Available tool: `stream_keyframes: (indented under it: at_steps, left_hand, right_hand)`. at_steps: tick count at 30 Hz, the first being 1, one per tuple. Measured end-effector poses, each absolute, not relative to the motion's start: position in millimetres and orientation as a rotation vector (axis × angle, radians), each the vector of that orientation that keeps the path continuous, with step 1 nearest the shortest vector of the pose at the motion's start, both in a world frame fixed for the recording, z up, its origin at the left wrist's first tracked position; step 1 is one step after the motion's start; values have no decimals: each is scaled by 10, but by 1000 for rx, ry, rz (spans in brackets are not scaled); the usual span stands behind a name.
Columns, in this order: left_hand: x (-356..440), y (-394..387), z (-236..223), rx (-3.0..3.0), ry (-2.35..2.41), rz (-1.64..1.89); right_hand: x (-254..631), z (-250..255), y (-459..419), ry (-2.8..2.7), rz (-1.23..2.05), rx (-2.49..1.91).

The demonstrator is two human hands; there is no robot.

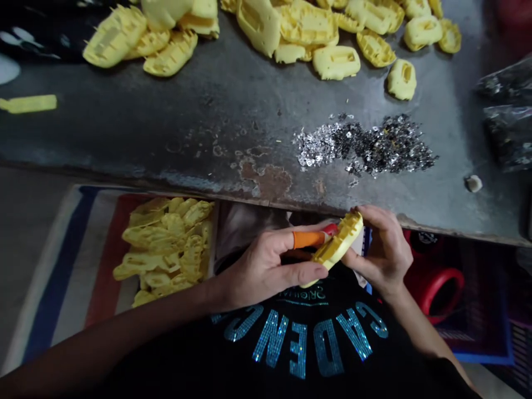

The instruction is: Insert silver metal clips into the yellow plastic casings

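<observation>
Both hands hold one yellow plastic shell (338,241) in front of my chest, just off the table's near edge. My left hand (270,263) grips its lower end between thumb and fingers, and an orange sleeve (307,239) covers one finger. A red tip shows beside that finger; whether it is a nail or a separate thing I cannot tell. My right hand (382,249) pinches the shell's other end, thumb beneath and fingers at the top. The shell is tilted, its ribbed inner side turned toward my left hand.
Small shiny metal clips (366,144) lie heaped on the grey table (166,122). More yellow shells (307,27) are piled along the back. Below on the left, a box holds yellow parts (170,244). Red round parts (440,293) sit in a blue crate at right. Plastic bags (509,133) lie rightmost.
</observation>
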State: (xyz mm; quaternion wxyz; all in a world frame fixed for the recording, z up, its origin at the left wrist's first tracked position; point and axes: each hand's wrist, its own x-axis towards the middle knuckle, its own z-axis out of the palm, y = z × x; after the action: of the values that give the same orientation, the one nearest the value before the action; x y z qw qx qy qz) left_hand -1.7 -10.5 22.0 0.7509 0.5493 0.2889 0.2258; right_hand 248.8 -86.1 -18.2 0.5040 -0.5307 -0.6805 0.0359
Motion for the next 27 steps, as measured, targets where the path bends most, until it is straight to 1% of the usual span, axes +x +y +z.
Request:
stream_keyframes:
  at_steps: [4,8,10,13,15,21,27]
  left_hand:
    - [110,-29,178,1120,622,477]
    - [99,44,100,717,598,460]
    - [29,99,86,583,542,494]
    - [-134,188,101,578,528,571]
    - [-248,235,112,601,579,630]
    - [-390,276,73,603,706,712]
    - [-376,222,-5,576,657,693]
  right_hand:
    - [2548,-88,-905,-1637,99,-1383]
    - [2712,52,-703,-1760,323,-1428]
    - [2840,64,-490,-1870,239,-1457]
    - [3026,15,-187,-2006,-141,-1619]
    - [3120,-13,-86,-2091,-266,-1707]
    - [3087,58,10,-2065,-334,-1726]
    - [2782,8,291,-2209,-127,-1797]
